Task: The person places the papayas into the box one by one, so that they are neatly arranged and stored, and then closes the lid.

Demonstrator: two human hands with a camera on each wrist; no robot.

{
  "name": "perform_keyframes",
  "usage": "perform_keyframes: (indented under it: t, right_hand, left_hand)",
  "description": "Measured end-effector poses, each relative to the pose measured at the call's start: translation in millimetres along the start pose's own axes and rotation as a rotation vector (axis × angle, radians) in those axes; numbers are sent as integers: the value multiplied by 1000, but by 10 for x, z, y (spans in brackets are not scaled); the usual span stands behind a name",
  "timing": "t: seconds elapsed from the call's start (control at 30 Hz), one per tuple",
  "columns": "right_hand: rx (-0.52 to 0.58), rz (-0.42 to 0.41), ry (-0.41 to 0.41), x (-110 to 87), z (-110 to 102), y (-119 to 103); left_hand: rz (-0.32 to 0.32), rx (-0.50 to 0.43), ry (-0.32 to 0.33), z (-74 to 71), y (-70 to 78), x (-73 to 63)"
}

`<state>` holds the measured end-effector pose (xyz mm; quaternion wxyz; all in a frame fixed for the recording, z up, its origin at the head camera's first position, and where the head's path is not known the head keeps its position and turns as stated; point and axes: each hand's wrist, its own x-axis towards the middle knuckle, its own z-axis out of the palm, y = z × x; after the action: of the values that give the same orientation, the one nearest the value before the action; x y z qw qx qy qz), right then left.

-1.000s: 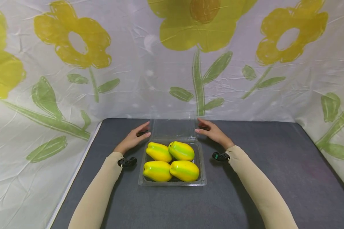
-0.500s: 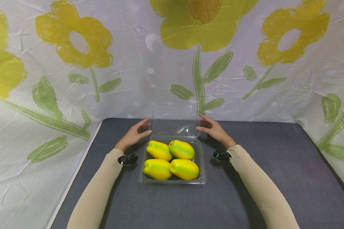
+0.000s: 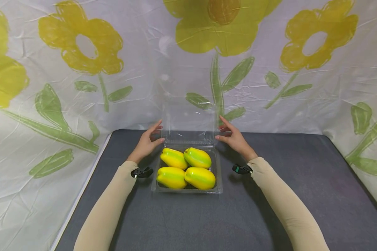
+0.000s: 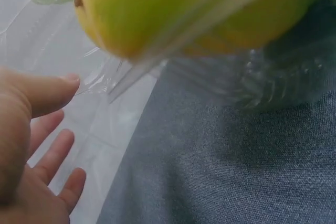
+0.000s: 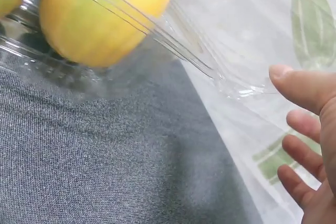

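Observation:
A clear plastic clamshell box (image 3: 186,191) stands on the table, holding several glossy yellow-green fruits (image 3: 200,178), mango- or papaya-like. Its hinged lid (image 3: 190,123) is raised at the back. My left hand (image 3: 146,143) is at the lid's left side, thumb toward the near face, other fingers spread farther back. The right hand (image 3: 235,141) mirrors it on the right side. Both wrist views show the thumb tips at the lid's corner, with the other fingers extended and apart. Whether the fingertips press on the clear plastic is hard to see.
A dark grey cloth covers the table (image 3: 188,223). Behind it hangs a white curtain (image 3: 138,94) printed with yellow flowers and green leaves, close behind the lid. Black bands (image 3: 141,172) sit on both wrists.
The lid has swung up from leaning back to more upright, both hands rising along its sides. The box with the fruits appears slightly farther away in the view.

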<state>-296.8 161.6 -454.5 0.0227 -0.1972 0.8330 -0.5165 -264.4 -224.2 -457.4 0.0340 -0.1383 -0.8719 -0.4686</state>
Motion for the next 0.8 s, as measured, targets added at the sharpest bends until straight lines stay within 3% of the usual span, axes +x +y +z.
perform_keyframes:
  t: [0.33,0.8]
  right_hand:
    - [-81,-70,62,10,23,-48]
    - [-141,-159,124,-70,102,-93]
  left_hand:
    - [38,0,70,8,55,-17]
    - [17,0,29,-30,126,-188]
